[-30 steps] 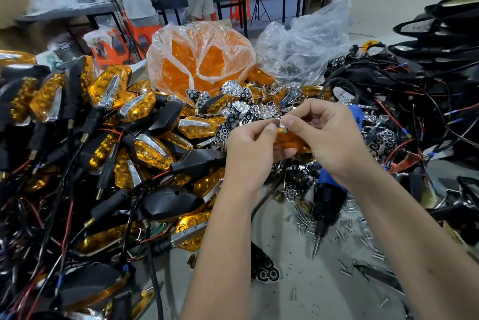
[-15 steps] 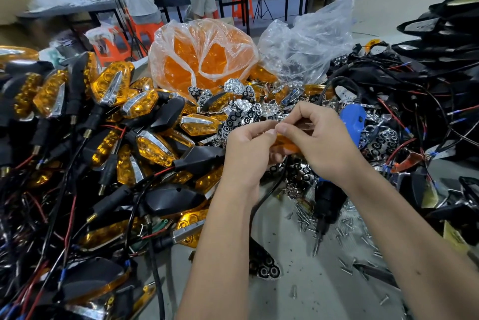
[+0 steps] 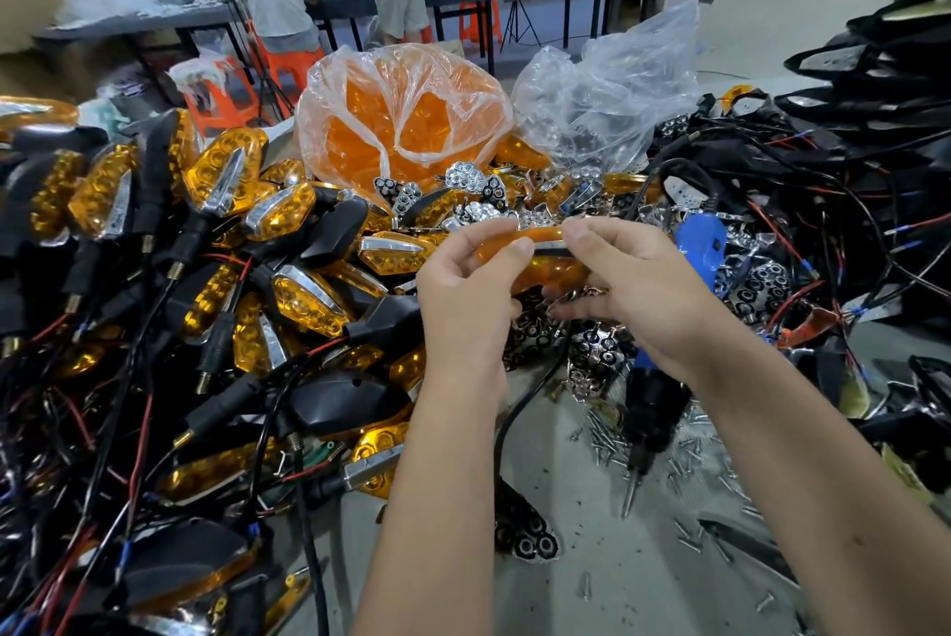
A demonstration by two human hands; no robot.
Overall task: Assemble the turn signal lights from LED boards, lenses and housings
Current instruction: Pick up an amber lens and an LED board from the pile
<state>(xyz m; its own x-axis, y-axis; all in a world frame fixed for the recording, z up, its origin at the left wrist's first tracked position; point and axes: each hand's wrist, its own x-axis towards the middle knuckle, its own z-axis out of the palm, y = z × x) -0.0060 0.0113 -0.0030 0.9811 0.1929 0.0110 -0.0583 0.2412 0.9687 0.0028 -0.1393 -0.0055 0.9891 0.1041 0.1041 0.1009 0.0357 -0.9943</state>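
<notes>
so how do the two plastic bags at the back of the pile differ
The left bag bulges, packed with orange lenses; the right bag looks mostly slack, and what it holds I cannot tell. The left bag's film reads orange from its load; the right bag reads clear grey-white. The left bag is rounded; the right bag is crumpled and peaks higher. Both are thin clear plastic, standing side by side.

Two hands (image 3: 465, 285), one amber lens (image 3: 548, 252), two plastic bags (image 3: 406, 115), one blue screwdriver (image 3: 694, 244).

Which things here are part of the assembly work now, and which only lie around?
In use: amber lens, held by left hand and right hand.
Lying about: blue screwdriver, loose screws, bag of lenses, finished lights.
</notes>
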